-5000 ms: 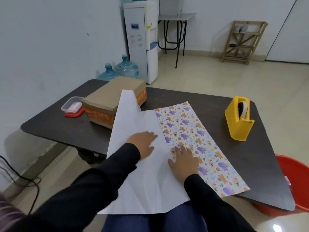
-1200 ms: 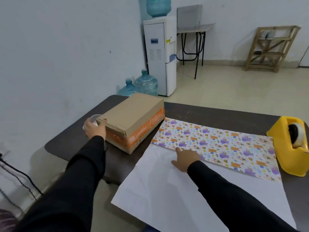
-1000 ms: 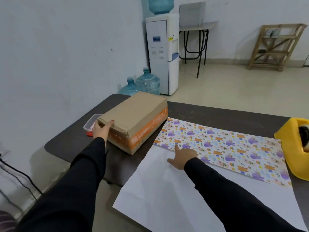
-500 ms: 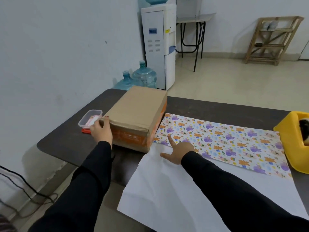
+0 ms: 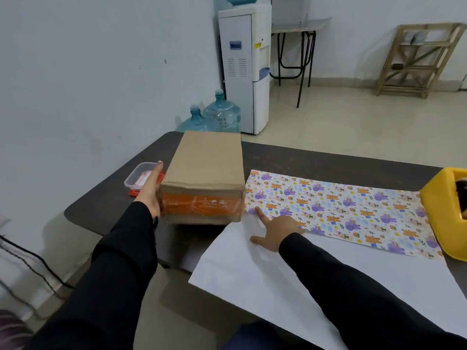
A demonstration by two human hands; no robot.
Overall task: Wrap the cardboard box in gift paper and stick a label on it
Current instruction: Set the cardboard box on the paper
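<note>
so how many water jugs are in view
3: two floor jugs beside the dispenser, a top jug on it, cropped. More may hide behind the table.

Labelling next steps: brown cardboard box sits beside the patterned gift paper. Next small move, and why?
Probably push the brown cardboard box rightward onto the white-backed patterned gift paper: the left hand lies flat against its left side, the right hand pins the sheet.

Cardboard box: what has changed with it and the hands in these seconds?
The left hand left the gift paper, went to the left side of the cardboard box and turned it, taped end now facing the person. The right hand stays pressing the paper; the tape dispenser is unmoved.
</note>
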